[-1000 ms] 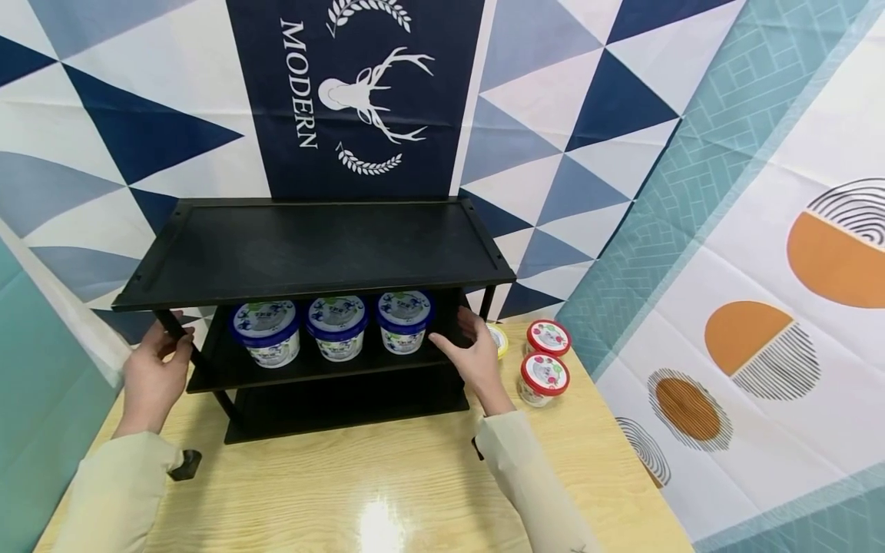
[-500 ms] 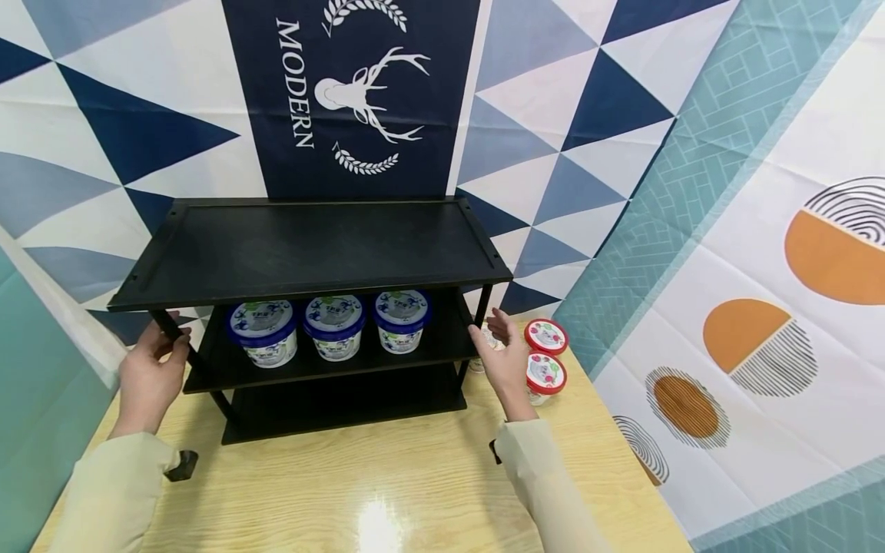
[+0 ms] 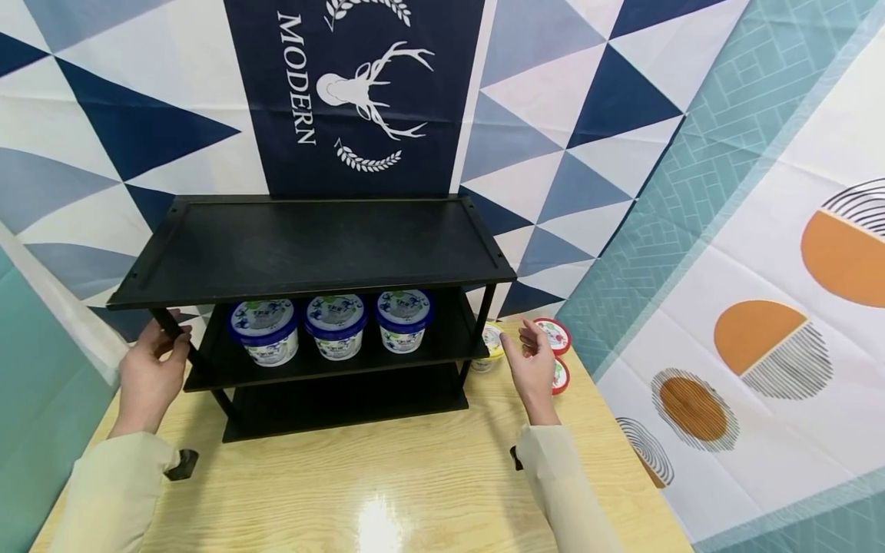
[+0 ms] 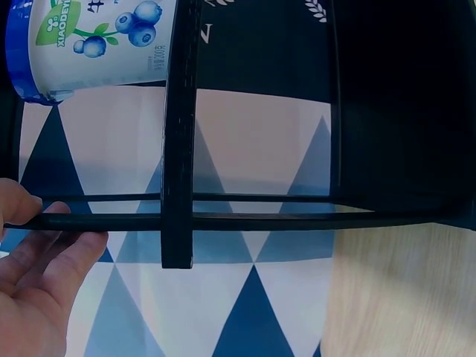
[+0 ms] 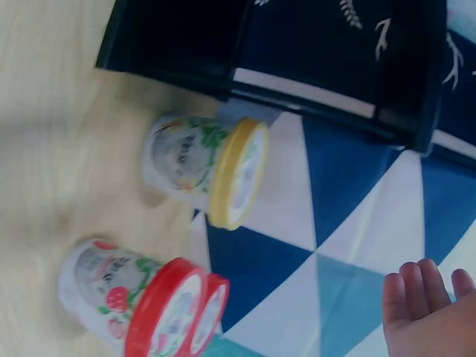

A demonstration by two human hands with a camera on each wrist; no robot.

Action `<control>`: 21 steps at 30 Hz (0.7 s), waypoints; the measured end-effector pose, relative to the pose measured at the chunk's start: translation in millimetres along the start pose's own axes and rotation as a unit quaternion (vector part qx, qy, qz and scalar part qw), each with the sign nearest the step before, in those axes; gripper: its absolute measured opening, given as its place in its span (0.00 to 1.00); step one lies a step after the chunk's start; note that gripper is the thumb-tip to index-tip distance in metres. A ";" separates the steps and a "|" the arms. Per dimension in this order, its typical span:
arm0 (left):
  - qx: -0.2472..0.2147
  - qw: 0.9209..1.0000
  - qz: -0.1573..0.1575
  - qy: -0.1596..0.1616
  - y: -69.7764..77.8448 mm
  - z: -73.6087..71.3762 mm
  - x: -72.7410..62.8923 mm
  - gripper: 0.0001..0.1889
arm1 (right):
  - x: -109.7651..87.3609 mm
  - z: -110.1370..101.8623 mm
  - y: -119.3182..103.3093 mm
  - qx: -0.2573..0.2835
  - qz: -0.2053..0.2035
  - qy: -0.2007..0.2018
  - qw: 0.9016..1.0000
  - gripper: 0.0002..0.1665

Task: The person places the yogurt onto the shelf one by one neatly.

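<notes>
My left hand (image 3: 148, 376) pinches the left front post (image 3: 173, 326) of a black tiered shelf (image 3: 325, 246). In the left wrist view, thumb and fingers lie on either side of that thin black post. Three tubs with blue lids, one left (image 3: 264, 334), one middle (image 3: 336, 326), one right (image 3: 404, 321), stand in a row on the middle tier; blueberries show on one tub (image 4: 111, 41). My right hand (image 3: 534, 372) is off the shelf, empty with fingers relaxed, between a yellow-lidded tub (image 5: 204, 167) and red-lidded tubs (image 5: 134, 297), partly hiding the red ones in the head view.
The shelf stands on a light wooden table (image 3: 311, 484) against a wall cloth with blue triangles and a deer head (image 3: 353, 88). Its bottom tier (image 3: 346, 399) sits low over the tabletop. A teal and white patterned cloth (image 3: 691, 322) bounds the right side.
My right hand has drawn away from the shelf's right side and moved right, toward the red-lidded tubs, uncovering the yellow-lidded tub. My left hand stays on the post.
</notes>
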State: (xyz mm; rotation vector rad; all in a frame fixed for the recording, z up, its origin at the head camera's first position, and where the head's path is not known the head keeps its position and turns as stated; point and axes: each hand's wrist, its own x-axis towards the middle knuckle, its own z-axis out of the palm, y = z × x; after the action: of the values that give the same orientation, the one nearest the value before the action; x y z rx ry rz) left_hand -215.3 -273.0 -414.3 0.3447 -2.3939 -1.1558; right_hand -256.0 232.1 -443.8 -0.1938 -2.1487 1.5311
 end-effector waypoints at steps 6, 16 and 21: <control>0.005 1.000 -0.006 0.001 -0.3 0.8 -0.5 0.22 | 4.7 -4.8 18.8 -0.015 0.009 0.017 1.000 0.35; 0.008 1.000 -0.005 0.001 -0.8 0.5 -0.1 0.21 | 8.2 -15.7 49.3 -0.058 0.049 0.044 0.996 0.41; 0.009 1.000 -0.009 0.002 -0.3 1.3 0.7 0.21 | 5.7 -22.8 62.2 -0.072 0.074 0.048 0.993 0.42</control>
State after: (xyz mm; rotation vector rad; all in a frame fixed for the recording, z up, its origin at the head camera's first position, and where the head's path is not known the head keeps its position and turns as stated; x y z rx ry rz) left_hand -216.5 -272.6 -415.1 0.3746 -2.4037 -1.1408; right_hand -260.5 276.1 -493.4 -0.4759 -2.2106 1.4148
